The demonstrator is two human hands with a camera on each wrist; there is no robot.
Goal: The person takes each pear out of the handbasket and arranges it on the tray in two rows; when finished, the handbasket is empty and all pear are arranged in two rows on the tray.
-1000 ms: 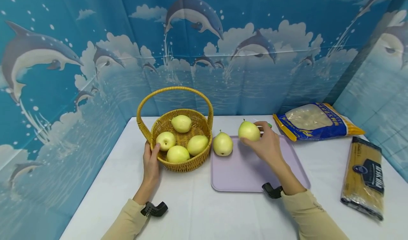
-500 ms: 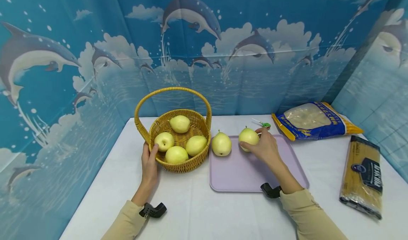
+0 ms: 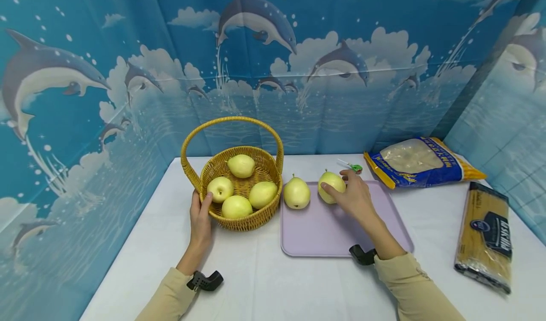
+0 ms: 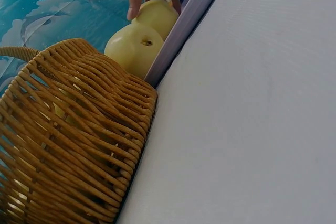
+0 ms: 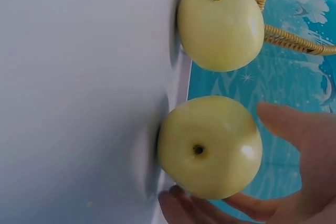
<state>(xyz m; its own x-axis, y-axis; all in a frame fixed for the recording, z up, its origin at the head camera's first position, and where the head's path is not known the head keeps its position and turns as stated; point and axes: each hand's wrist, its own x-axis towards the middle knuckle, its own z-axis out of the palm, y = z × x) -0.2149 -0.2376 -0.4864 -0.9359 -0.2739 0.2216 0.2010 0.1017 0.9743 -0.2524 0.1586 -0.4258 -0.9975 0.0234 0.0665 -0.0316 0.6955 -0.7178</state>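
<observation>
Right-hand fingers point(image 5: 283, 121) spread loosely round the right pear point(image 3: 333, 179), left hand point(image 3: 201, 221) gripping the basket point(image 3: 244, 224); we'd move gently, no toppling.

Front of the tray point(image 3: 315, 235) bare; I have a low lane in from the near edge. Back: left pear point(image 3: 296, 193) and right pear point(image 3: 333, 180), narrow slot between. Right hand point(image 3: 356, 199) blocks the right pear's right flank. Basket point(image 3: 247, 224) crowds the left pear; left hand point(image 3: 201, 224) closes its left side. Open table point(image 3: 432, 224) between tray and flat packet point(image 3: 479, 269); blue bag point(image 3: 420, 162) bars the far end.
</observation>
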